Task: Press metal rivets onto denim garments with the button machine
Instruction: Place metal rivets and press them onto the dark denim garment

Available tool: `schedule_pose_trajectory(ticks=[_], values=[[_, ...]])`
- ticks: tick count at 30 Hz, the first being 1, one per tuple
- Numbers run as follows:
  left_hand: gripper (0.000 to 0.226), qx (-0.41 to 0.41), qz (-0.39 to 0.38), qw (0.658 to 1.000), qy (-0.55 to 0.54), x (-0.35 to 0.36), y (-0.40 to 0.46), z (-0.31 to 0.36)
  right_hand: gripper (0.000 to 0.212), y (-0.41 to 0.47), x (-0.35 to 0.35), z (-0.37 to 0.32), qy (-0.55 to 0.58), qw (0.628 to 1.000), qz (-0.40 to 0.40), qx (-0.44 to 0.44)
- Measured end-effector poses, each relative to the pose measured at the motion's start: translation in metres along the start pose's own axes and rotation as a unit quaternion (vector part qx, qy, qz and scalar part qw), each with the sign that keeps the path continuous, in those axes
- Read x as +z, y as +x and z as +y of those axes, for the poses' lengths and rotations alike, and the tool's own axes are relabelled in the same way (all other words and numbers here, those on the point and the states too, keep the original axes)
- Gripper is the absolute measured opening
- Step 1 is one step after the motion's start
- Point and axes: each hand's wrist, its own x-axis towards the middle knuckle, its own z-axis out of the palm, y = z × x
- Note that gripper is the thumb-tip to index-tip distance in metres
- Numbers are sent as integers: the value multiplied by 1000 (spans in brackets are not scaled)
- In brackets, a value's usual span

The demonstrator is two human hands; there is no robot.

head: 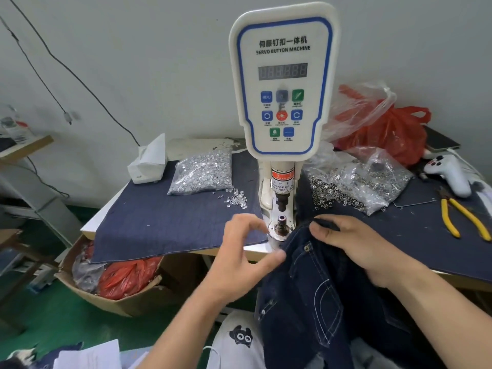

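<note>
**Getting the jeans ready for the next rivet**

Closest to us are the dark blue jeans (327, 296). They hang down off the front edge of the bench (452, 235) and lie over the person's lap. The top part of the jeans rests on the bench, just to the right of the button machine (282, 83).

The button machine is the biggest thing here. It stands tall in the middle of the bench, near the front edge. Low down is its small round post (281, 225), where a rivet gets pressed. Nothing is on the post yet, as far as I can see.

The right hand (354, 243) lies on the jeans. Its fingers (323, 231) are curled over a fold of the cloth and hold it close beside the post. One shiny rivet (307, 247) already sits in the jeans, just below those fingers.

The left hand (245, 251) is just left of the post. Its fingers are apart and a bit bent, and its thumb touches the edge of the jeans. I cannot tell if it holds a tiny piece; it is blurry.

I think the step now is moving the jeans into place. Next, the right spot on the cloth should go over the post, with all fingers kept away.

A bag of rivet pins (203, 170) lies at the back left. A bag of rivet caps (356, 182) lies at the back right.
</note>
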Motion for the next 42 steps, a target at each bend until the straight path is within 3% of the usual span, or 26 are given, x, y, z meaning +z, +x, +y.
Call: schedule_pose_trajectory(ticks=[1,2,6,9,12,16,19,23,26,29,31,35,39,42], values=[[32,41,47,997,38,9,-5,0,33,1,-1,1,30,999,12,3],[32,57,46,996,60,19,-8,1,36,1,-1,1,50,999,18,5],[38,-45,-46,998,-19,45,-16,3,46,2,-3,2,61,998,19,8],[11,-70,-57,994,-58,42,-12,-2,31,-1,-8,0,38,999,31,3],[15,-111,-85,983,-120,29,-10,-6,23,-2,-19,-4,-28,999,46,7],[27,-122,-114,973,-161,14,-6,-5,30,-3,-23,0,-109,993,20,41],[41,-104,-174,974,-100,28,-5,0,28,-3,-11,2,-29,998,19,43],[24,-101,-98,985,-98,53,-9,0,26,3,-4,-3,14,999,17,30],[22,-105,-57,977,-179,39,-8,-6,24,8,-23,-3,-98,993,27,60],[21,-104,-38,969,-219,25,-1,-5,43,16,-32,0,-321,941,-5,108],[18,-101,-33,976,-191,21,7,-4,40,26,-34,1,-433,897,44,80],[15,-120,-37,981,-147,10,18,-6,15,56,-48,6,-522,820,232,17],[19,-142,-32,989,-10,-5,33,-18,19,80,-48,20,-585,781,219,17],[51,-142,16,984,109,-8,45,-27,18,85,-45,24,-612,755,236,3]])
